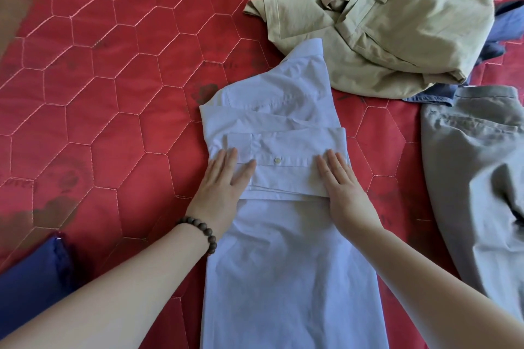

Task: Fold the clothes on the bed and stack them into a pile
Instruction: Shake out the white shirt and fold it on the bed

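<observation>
A pale blue shirt point(283, 263) lies lengthwise on the red quilted bed point(113, 93), its sleeves folded across the middle into a narrow strip. My left hand point(224, 181), with a bead bracelet at the wrist, presses flat on the left end of the folded cuff. My right hand point(343, 184) presses flat on the right end of the same fold. Both hands have straight fingers and grip nothing.
Crumpled khaki clothes point(397, 22) lie at the back right, over a dark blue garment point(507, 22). Grey trousers point(476, 173) spread along the right side. A blue cloth point(34, 272) lies at the near left edge.
</observation>
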Demonstrator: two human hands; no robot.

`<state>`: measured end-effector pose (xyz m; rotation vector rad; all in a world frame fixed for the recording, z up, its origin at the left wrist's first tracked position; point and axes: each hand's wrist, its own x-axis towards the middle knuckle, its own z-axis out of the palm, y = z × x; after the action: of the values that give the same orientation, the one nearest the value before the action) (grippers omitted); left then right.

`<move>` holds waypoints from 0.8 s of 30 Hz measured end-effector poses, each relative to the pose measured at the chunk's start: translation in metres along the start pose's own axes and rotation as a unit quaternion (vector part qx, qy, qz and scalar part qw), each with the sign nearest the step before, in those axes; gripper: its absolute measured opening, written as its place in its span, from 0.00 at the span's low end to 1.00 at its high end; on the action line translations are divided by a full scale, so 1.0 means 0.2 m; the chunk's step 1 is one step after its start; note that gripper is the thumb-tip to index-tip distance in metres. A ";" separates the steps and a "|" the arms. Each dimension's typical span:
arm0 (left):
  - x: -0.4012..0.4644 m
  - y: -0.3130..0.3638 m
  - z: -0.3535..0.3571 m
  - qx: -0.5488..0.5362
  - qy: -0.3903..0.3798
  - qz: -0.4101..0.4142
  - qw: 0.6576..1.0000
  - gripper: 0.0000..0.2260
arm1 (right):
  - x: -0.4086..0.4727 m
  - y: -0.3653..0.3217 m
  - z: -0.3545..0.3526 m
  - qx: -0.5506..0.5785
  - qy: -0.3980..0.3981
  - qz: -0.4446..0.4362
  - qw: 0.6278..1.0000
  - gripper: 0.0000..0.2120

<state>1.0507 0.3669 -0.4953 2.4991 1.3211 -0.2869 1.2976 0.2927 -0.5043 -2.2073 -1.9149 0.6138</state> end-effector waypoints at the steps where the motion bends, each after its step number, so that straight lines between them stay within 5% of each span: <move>1: -0.01 0.00 0.00 -0.024 -0.001 0.001 1.000 0.31 | 0.00 0.00 -0.01 0.001 -0.009 0.001 1.000 0.39; 6: -0.05 0.02 -0.07 -0.148 0.105 0.018 0.983 0.26 | 0.00 0.02 -0.06 0.007 -0.077 -0.015 0.997 0.37; 10: 0.11 0.06 -0.16 -0.319 0.221 -0.172 0.905 0.17 | 0.01 0.02 -0.10 0.043 -0.079 -0.031 0.996 0.32; 14: 0.27 0.05 -0.21 -0.435 0.163 -0.326 0.823 0.20 | 0.03 -0.02 -0.09 0.062 -0.082 -0.001 0.995 0.38; 16: 0.29 0.03 -0.22 -0.428 0.153 -0.299 0.839 0.07 | 0.03 -0.04 -0.08 0.038 -0.086 0.010 0.996 0.38; 19: 0.26 -0.01 -0.21 -0.412 0.171 -0.264 0.855 0.17 | 0.03 -0.05 -0.07 -0.024 -0.070 0.012 0.997 0.31; 24: 0.17 -0.06 -0.14 -0.372 0.174 -0.276 0.869 0.14 | 0.06 -0.11 -0.06 -0.086 -0.009 0.006 0.996 0.29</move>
<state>1.0604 0.4098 -0.4822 1.5330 1.8240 0.5049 1.2847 0.3100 -0.4873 -2.3221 -2.0354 0.4894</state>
